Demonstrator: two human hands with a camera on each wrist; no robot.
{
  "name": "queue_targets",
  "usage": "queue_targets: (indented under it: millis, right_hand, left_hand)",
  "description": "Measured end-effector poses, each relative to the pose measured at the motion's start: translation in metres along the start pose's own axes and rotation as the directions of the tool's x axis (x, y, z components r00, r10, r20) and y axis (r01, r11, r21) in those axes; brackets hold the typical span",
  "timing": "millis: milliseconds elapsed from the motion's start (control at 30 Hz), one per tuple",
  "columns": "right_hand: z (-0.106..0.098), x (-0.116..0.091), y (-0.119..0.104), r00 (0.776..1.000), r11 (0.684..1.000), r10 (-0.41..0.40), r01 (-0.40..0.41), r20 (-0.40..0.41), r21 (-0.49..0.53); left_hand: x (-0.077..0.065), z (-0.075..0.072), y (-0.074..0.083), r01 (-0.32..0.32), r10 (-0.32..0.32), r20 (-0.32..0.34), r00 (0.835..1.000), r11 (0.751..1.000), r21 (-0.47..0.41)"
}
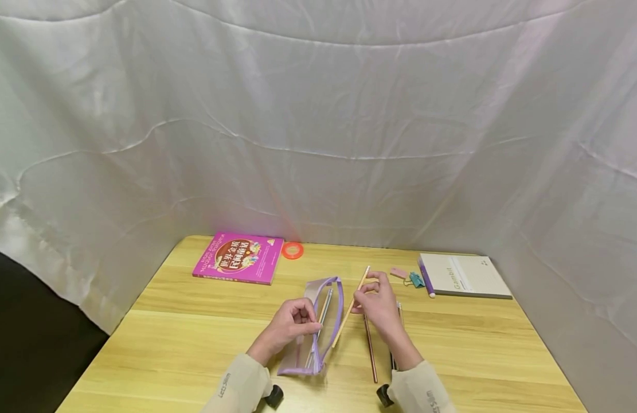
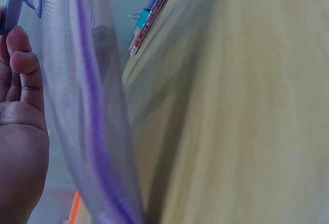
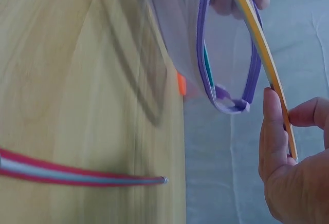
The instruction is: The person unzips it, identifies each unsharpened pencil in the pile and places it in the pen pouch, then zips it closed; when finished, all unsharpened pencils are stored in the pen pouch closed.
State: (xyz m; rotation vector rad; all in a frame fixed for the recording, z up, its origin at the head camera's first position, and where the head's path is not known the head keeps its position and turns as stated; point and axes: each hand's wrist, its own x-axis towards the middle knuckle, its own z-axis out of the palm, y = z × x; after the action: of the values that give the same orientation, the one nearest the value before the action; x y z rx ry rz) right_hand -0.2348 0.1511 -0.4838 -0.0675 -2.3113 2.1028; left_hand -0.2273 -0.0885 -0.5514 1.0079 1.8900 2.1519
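Note:
My left hand (image 1: 289,326) pinches the edge of a translucent pencil pouch (image 1: 341,295) with purple trim. The pouch stands with its mouth gaping towards the right, and a few pencils (image 1: 325,307) lean inside it. Between the thumb and fingers of my right hand (image 1: 381,307) is a yellow pencil (image 1: 350,310), held slanted near its upper end. Its lower end is at the pouch's opening; in the right wrist view the pencil (image 3: 263,47) crosses in front of the purple zipper rim (image 3: 201,39). A dark red pencil (image 1: 370,350) lies on the table below my right hand.
More pencils (image 1: 400,312) lie partly hidden under my right wrist. Behind stand a pink book (image 1: 261,261) and an orange tape roll (image 1: 293,250). At right are a pink eraser (image 1: 398,272), teal binder clip (image 1: 416,280), purple marker (image 1: 426,278) and notebook (image 1: 473,275).

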Motion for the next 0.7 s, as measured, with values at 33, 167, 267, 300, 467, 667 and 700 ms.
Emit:
queue_targets:
  millis: [33, 167, 267, 300, 467, 667, 700]
  right_hand:
    - [0.002, -0.001, 0.000, 1.000, 1.000, -0.005, 0.005, 0.001, 0.006]
    - [0.007, -0.004, 0.000, 1.000, 1.000, -0.020, 0.020, 0.006, 0.009]
    - [0.011, -0.006, 0.003, 1.000, 1.000, -0.017, 0.017, 0.015, 0.002]
    - [0.012, -0.006, 0.004, 1.000, 1.000, -0.013, 0.013, 0.016, 0.003]
    - [0.019, -0.006, 0.007, 1.000, 1.000, 0.001, -0.001, 0.017, 0.005]
    - [0.024, -0.008, 0.012, 0.999, 0.999, -0.014, 0.015, 0.030, -0.036]
    - [0.024, -0.008, 0.013, 0.999, 0.999, -0.021, 0.022, 0.037, -0.043]
  left_hand:
    - [0.000, 0.000, 0.000, 0.003, -0.003, -0.001, 1.000, 1.000, 0.004]
    - [0.000, 0.002, 0.002, 0.012, -0.012, -0.008, 1.000, 1.000, 0.012]
    - [0.000, 0.003, 0.003, 0.020, -0.019, -0.011, 1.000, 1.000, 0.012]
    - [0.000, 0.003, 0.003, 0.021, -0.020, -0.013, 1.000, 1.000, 0.013]
    - [0.000, 0.004, 0.002, 0.032, -0.031, -0.023, 0.999, 0.999, 0.014]
    - [-0.001, 0.004, 0.000, 0.038, -0.037, -0.035, 0.999, 0.999, 0.017]
    - [0.000, 0.004, 0.000, 0.039, -0.038, -0.035, 0.999, 0.999, 0.017]
